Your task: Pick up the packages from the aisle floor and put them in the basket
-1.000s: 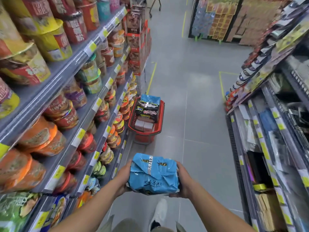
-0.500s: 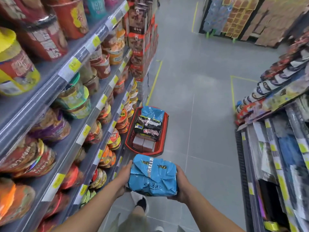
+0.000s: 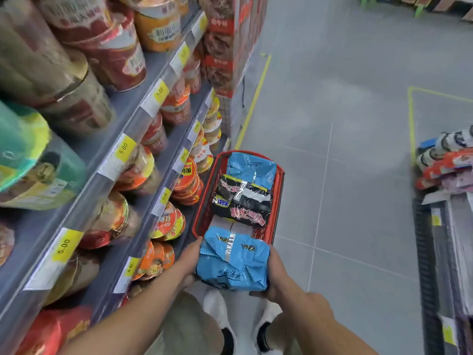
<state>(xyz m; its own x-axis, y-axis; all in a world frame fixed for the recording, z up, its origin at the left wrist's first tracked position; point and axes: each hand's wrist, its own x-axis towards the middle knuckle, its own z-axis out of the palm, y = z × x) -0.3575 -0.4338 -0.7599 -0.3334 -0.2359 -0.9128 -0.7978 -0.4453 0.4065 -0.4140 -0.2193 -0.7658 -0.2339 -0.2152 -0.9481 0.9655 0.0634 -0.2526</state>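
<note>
Head view: basket (image 3: 277, 201) now close, directly ahead. Blue package (image 3: 233, 260) clasped between left hand (image 3: 188, 262) and right hand (image 3: 277, 275), at near rim. Drop imminent, likely.

Both bare forearms reach forward and down, the left forearm (image 3: 143, 308) coming in from the lower left and the right forearm (image 3: 322, 326) from the lower right, converging toward the middle. The left hand (image 3: 188, 262) clasps the left side of a blue package (image 3: 234, 260), thumb along its edge and fingers tucked beneath, out of sight. The right hand (image 3: 277, 280) grips the opposite side, fingertips curled under the near corner.
</note>
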